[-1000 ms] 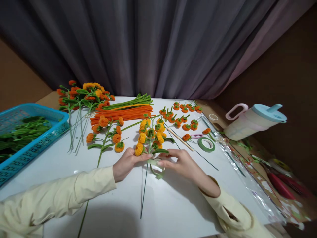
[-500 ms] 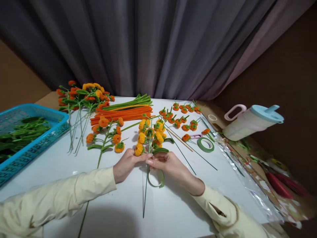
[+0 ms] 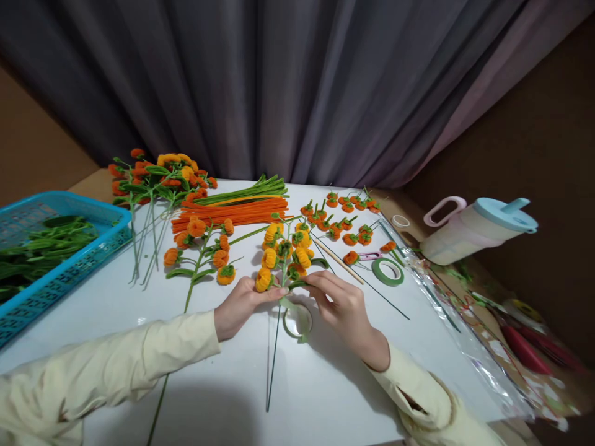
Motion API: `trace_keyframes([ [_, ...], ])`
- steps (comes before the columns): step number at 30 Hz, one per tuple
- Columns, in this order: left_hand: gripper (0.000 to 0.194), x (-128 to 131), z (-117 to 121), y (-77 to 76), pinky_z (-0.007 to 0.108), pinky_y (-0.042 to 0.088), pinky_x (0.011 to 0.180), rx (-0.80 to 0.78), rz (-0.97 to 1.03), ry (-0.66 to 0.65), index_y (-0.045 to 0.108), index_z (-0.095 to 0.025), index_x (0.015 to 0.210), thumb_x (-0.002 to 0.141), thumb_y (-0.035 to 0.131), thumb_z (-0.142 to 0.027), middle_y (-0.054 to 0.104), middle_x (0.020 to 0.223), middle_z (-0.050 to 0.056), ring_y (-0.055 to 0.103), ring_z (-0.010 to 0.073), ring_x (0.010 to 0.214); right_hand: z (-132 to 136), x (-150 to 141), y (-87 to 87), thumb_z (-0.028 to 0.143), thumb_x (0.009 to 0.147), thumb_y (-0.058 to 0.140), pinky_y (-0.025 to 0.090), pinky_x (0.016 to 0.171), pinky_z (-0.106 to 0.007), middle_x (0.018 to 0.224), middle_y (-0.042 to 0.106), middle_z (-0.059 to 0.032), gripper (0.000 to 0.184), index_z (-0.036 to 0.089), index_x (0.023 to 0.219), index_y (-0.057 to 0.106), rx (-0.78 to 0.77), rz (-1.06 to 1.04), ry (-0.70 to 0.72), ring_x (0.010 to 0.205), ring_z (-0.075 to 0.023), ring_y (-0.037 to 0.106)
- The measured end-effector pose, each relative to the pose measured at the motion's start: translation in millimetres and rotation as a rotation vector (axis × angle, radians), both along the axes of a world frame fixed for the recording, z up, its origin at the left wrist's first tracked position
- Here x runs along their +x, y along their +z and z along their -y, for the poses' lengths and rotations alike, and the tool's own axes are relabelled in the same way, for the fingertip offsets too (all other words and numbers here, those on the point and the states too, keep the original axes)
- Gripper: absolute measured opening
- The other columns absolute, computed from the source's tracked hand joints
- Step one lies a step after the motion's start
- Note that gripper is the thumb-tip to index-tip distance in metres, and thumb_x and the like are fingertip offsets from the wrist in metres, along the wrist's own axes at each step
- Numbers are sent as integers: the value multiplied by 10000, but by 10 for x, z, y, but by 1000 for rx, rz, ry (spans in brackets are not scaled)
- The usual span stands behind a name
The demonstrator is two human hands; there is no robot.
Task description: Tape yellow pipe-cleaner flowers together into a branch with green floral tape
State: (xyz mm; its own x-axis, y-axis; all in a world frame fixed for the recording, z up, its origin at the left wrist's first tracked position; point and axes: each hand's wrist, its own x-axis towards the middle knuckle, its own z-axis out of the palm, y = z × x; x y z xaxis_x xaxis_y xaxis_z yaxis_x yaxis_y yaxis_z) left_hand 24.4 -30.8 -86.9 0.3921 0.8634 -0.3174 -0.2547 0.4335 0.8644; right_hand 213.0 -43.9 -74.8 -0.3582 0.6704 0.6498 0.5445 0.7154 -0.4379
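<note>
Pinching flower stem (image 3: 282,272) between left hand (image 3: 239,303), right hand (image 3: 341,303) fingers.

At frame centre we find our left grip (image 3: 239,303) and right grip (image 3: 341,300) meeting on the yellow pipe-cleaner flower stem (image 3: 283,257), which lies on the white surface (image 3: 325,390). The blue plastic basket (image 3: 65,272) sits far left, the green tape roll (image 3: 387,271) right of the stem, and the lidded plastic jug (image 3: 478,229) further right.
</note>
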Motion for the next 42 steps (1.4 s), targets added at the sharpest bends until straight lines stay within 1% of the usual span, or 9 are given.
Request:
trace_keyframes([
  [5,183,1,8,-3,258,409,774,14,-2,-8,722,-147,728,631,792,-285,641,669,-7,549,134,720,-32,14,-25,51,886,415,517,583,-244,812,669,-92,253,170,957,626,59,0,6,704,-171,640],
  [13,184,3,-8,-29,247,396,691,53,-29,-10,703,-132,667,637,782,-295,596,611,-13,505,126,648,-63,14,-47,77,879,406,511,572,-267,791,679,-98,265,173,939,645,-13,30,28,671,-183,640],
  [23,187,11,3,3,239,407,663,36,-9,-15,676,-130,638,633,784,-283,572,582,-21,503,117,617,-44,-37,-35,33,851,396,517,586,-258,782,682,-85,294,172,913,647,87,53,30,681,-174,641],
  [29,222,6,2,-35,230,383,608,26,-16,-11,627,-125,565,631,781,-271,552,556,-25,478,105,571,-8,-66,-50,65,857,425,516,593,-266,782,671,-88,242,171,913,636,-26,35,-6,677,-177,635],
  [33,230,-3,5,-58,225,371,597,11,-23,-4,611,-126,568,626,783,-268,543,546,-29,467,99,560,31,-103,-39,69,854,427,527,623,-276,798,670,-92,227,166,919,622,-73,-26,-1,698,-182,634],
  [36,221,-4,8,-50,236,383,622,3,-12,-6,624,-128,581,619,783,-277,562,557,-23,490,111,578,56,-111,-15,97,850,447,536,655,-282,859,688,-85,212,185,961,604,-208,-106,-40,741,-186,658],
  [38,220,-5,10,-47,240,385,627,-2,-12,1,628,-128,582,616,783,-280,565,560,-21,495,116,584,56,-88,5,155,841,502,539,640,-284,853,703,-68,164,197,975,587,-410,-171,-76,729,-191,673],
  [40,228,-5,11,-50,237,380,622,6,-20,17,619,-127,573,613,784,-279,557,558,-22,488,114,583,37,-52,23,248,805,599,535,619,-286,794,708,-55,108,193,896,586,-652,-238,-71,696,-198,677],
  [42,232,-5,13,-54,232,373,613,23,-27,31,610,-127,574,603,788,-273,546,553,-26,478,109,578,7,-24,37,354,734,690,526,622,-297,750,699,-53,207,179,782,592,-884,-303,-2,684,-203,668],
])
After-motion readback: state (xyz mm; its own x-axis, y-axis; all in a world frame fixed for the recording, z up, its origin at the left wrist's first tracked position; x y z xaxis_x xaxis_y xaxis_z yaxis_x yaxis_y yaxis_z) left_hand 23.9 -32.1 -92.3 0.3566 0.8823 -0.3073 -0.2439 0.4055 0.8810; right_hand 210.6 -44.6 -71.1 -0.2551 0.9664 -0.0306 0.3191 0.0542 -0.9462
